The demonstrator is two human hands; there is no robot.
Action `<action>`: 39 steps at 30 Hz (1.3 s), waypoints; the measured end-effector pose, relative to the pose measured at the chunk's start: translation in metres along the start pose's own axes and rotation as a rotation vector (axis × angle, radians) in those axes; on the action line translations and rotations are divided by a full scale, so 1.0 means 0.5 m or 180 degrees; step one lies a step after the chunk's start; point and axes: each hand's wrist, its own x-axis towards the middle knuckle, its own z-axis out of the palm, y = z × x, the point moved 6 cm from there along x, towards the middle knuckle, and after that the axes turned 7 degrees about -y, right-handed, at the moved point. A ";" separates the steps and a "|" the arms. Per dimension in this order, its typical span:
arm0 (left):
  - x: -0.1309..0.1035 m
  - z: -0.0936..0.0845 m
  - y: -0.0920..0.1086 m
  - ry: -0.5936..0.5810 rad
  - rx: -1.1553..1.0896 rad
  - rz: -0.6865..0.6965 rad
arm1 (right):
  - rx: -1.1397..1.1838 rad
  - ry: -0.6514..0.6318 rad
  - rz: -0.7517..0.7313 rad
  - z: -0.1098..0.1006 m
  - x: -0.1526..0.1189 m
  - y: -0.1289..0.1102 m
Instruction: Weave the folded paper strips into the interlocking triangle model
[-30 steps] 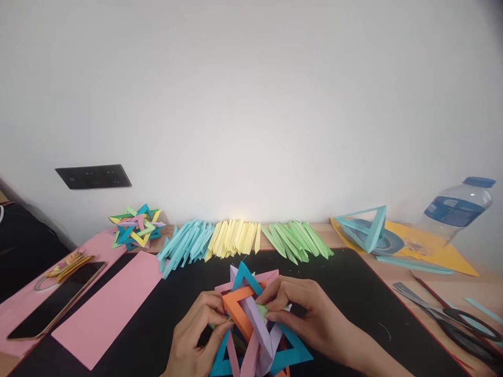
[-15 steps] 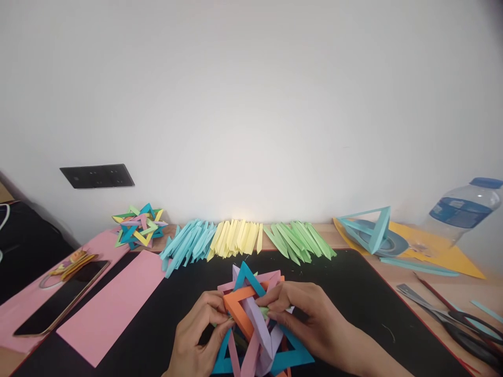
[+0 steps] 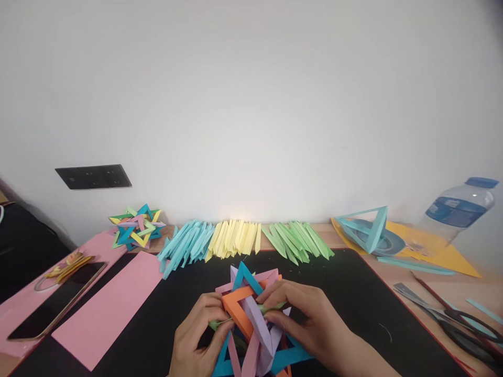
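A folded-paper model of interlocking triangular frames (image 3: 257, 319) in orange, blue, pink and lilac stands at the bottom middle, between my hands. My left hand (image 3: 202, 330) pinches one end of a light green folded paper strip (image 3: 271, 307) at the model's left side. The strip passes behind the orange and lilac frames. On the right side, my right hand (image 3: 304, 314) grips the other part of that green strip between thumb and fingers. Its middle is hidden by the model.
Blue strips (image 3: 188, 245), yellow strips (image 3: 234, 238) and green strips (image 3: 298, 242) lie along the back of the black mat (image 3: 353, 298). A finished-looking paper star (image 3: 137, 226), pink paper (image 3: 110, 309) and phone (image 3: 57, 301) sit left; scissors (image 3: 444, 314), tape roll (image 3: 363, 238) and bottle (image 3: 456, 212) right.
More of the green strip now shows at both my left fingertips and right fingers. The whole view has shifted slightly. Both hands stay at the model.
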 end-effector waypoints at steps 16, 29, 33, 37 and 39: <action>0.050 -0.023 -0.007 0.0801 0.0425 0.0145 | -0.1028 0.1094 -0.0155 -0.047 0.024 -0.023; 0.042 0.018 0.029 0.0749 0.0862 0.0745 | -0.2105 0.1924 0.0499 0.021 0.020 -0.039; 0.039 0.022 0.022 0.0812 0.0905 0.0753 | -0.2005 0.2037 0.0508 0.025 0.019 -0.027; 0.036 0.021 0.022 0.0891 0.0923 0.0783 | -0.1820 0.2223 0.0420 0.027 0.014 -0.023; 0.036 0.020 0.023 0.0917 0.0931 0.0777 | -0.1708 0.2316 0.0372 0.028 0.012 -0.023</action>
